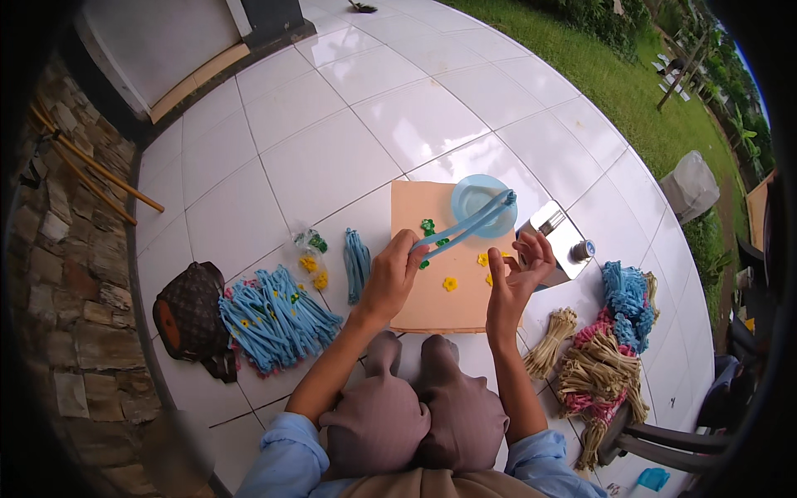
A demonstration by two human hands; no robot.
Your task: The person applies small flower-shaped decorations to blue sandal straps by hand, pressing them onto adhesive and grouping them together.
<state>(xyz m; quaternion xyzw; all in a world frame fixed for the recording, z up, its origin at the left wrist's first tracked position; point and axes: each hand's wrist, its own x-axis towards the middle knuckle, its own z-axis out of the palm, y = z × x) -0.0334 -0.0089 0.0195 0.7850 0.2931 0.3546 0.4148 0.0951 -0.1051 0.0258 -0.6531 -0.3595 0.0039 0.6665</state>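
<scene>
My left hand [395, 274] is closed on one end of a light-blue cord strap [466, 224], doubled over into two strands. The strap's knotted far end reaches over a clear blue plate [465, 189]. To its right, my right hand [516, 280] is held up with thumb and fingers apart, and I see nothing in it. Below both hands lies a tan board [415, 311]. On it are yellow flower pieces [450, 284] and green flower pieces [427, 226]. A metal can [564, 241] with a round cap stands beside the plate, to the right.
Left of the board lie a small blue strap bundle [357, 266], a large blue strap pile [278, 319], bagged flower pieces [312, 242] and a brown bag [191, 311]. On the right are beige cord bundles [598, 378] and blue cords [628, 303], near a dark chair [664, 440].
</scene>
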